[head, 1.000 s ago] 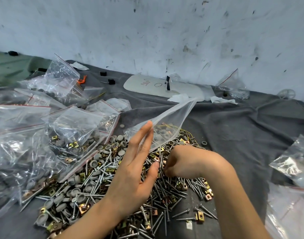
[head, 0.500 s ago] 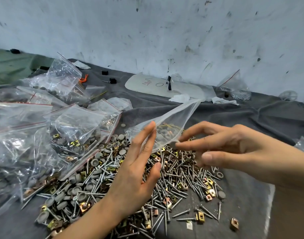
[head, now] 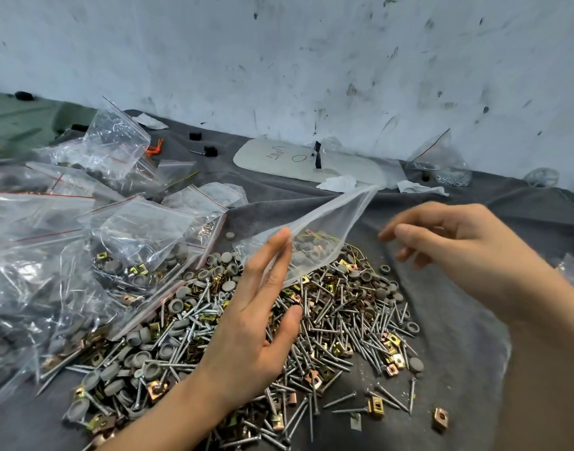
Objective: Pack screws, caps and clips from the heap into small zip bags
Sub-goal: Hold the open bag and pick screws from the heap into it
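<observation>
cloth: grey cloth (head: 279,198) | on it: heap (head: 344,320) (screws, caps, clips) | filled bags (head: 139,242)

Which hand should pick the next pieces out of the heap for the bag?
Likely right. The left hand pinches the zip bag and holds it up, so it is busy. The right hand hovers free above the heap of screws, caps and clips.
</observation>
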A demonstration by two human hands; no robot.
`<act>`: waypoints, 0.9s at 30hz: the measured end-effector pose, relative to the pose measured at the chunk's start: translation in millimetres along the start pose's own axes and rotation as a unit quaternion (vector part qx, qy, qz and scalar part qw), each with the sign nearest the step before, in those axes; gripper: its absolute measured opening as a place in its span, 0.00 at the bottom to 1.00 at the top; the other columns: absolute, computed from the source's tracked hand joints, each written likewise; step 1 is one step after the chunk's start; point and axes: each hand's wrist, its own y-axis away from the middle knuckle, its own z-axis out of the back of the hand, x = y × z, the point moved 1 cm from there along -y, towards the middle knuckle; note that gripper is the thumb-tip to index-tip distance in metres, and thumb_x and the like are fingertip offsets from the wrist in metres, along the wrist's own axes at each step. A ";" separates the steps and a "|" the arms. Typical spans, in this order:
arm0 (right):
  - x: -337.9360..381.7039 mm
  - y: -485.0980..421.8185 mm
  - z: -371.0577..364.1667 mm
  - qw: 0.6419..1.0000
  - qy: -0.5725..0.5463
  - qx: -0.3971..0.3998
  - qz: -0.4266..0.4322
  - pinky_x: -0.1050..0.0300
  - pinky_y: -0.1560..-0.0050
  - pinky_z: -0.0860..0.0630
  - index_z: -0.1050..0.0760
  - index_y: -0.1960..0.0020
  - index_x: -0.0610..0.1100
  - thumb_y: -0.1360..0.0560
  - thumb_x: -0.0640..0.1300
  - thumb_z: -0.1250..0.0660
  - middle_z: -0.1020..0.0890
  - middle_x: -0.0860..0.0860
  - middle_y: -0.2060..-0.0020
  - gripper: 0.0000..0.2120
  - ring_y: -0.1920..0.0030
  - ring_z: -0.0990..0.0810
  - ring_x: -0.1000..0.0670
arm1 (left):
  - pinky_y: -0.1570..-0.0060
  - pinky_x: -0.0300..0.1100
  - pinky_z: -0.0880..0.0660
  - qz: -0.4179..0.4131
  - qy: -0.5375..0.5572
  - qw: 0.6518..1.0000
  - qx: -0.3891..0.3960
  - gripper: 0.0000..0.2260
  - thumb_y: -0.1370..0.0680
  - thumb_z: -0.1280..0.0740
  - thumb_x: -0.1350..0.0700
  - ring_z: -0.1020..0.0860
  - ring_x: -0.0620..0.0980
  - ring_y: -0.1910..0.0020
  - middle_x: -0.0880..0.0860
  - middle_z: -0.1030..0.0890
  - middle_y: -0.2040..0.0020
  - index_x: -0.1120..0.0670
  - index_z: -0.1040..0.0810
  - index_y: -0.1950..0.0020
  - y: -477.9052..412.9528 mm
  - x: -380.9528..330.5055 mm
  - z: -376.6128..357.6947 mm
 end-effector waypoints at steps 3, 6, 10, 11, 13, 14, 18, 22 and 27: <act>-31.5 -13.7 -10.4 0.976 0.160 0.075 -0.129 0.51 0.56 0.21 0.17 0.59 0.49 0.23 0.45 0.35 0.17 0.50 0.69 0.10 0.64 0.19 0.50 | 0.26 0.35 0.49 0.003 0.000 1.000 0.004 0.28 0.22 0.40 0.57 0.45 0.45 0.23 0.52 0.44 0.23 0.66 0.42 0.25 0.1 0.5 0.2; -54.8 -22.8 -31.6 0.940 0.198 0.176 -0.214 0.54 0.58 0.21 0.20 0.58 0.50 0.21 0.46 0.36 0.16 0.47 0.63 0.09 0.61 0.17 0.48 | 0.26 0.35 0.49 0.005 -0.002 1.000 0.004 0.28 0.22 0.41 0.56 0.45 0.44 0.23 0.51 0.44 0.23 0.66 0.42 0.25 0.4 0.5 0.3; -67.1 -31.3 -52.6 0.935 0.193 0.190 -0.229 0.54 0.60 0.21 0.18 0.49 0.48 0.22 0.44 0.36 0.18 0.46 0.61 0.08 0.64 0.22 0.49 | 0.26 0.36 0.49 0.001 -0.003 1.000 -0.001 0.28 0.22 0.41 0.56 0.46 0.44 0.23 0.51 0.44 0.23 0.65 0.42 0.24 0.5 1.6 0.2; -67.6 -32.4 -54.6 0.934 0.197 0.188 -0.232 0.54 0.60 0.22 0.18 0.48 0.47 0.22 0.45 0.36 0.19 0.47 0.63 0.08 0.64 0.23 0.50 | 0.26 0.36 0.49 0.001 -0.004 1.000 -0.002 0.28 0.22 0.41 0.56 0.46 0.44 0.23 0.51 0.44 0.23 0.65 0.42 0.24 0.2 2.0 0.2; -68.8 -33.5 -56.1 0.932 0.204 0.185 -0.234 0.57 0.64 0.27 0.19 0.51 0.43 0.22 0.46 0.36 0.23 0.49 0.68 0.09 0.68 0.26 0.51 | 0.26 0.37 0.49 0.001 -0.005 1.000 -0.002 0.28 0.22 0.40 0.57 0.46 0.45 0.23 0.51 0.44 0.23 0.65 0.42 0.24 0.1 2.9 0.0; -69.5 -33.6 -56.2 0.932 0.206 0.180 -0.238 0.57 0.64 0.30 0.19 0.51 0.38 0.22 0.46 0.36 0.24 0.49 0.69 0.12 0.69 0.27 0.51 | 0.26 0.38 0.48 0.000 -0.005 1.000 -0.002 0.28 0.22 0.40 0.57 0.45 0.45 0.23 0.52 0.44 0.23 0.66 0.42 0.24 0.1 3.2 -0.3; -73.5 -32.6 -52.5 0.936 0.195 0.161 -0.246 0.55 0.60 0.31 0.22 0.50 0.32 0.22 0.49 0.35 0.26 0.46 0.67 0.18 0.66 0.28 0.48 | 0.26 0.38 0.49 0.000 -0.006 1.000 -0.001 0.28 0.22 0.40 0.57 0.45 0.46 0.23 0.53 0.43 0.23 0.66 0.41 0.25 0.2 3.1 -0.2; -67.6 -29.7 -41.5 0.947 0.164 0.169 -0.219 0.46 0.53 0.24 0.18 0.55 0.43 0.23 0.52 0.35 0.23 0.43 0.64 0.13 0.64 0.28 0.47 | 0.26 0.36 0.49 0.002 -0.005 1.000 0.000 0.28 0.22 0.40 0.57 0.45 0.46 0.23 0.53 0.43 0.23 0.66 0.41 0.25 0.0 2.3 0.4; -40.1 -18.1 -20.6 0.978 0.086 0.159 -0.102 0.59 0.48 0.25 0.16 0.51 0.49 0.24 0.42 0.33 0.19 0.58 0.47 0.07 0.52 0.20 0.56 | 0.26 0.35 0.50 -0.001 -0.007 1.000 -0.002 0.28 0.22 0.41 0.57 0.45 0.44 0.23 0.53 0.43 0.23 0.66 0.41 0.25 -1.0 0.0 2.0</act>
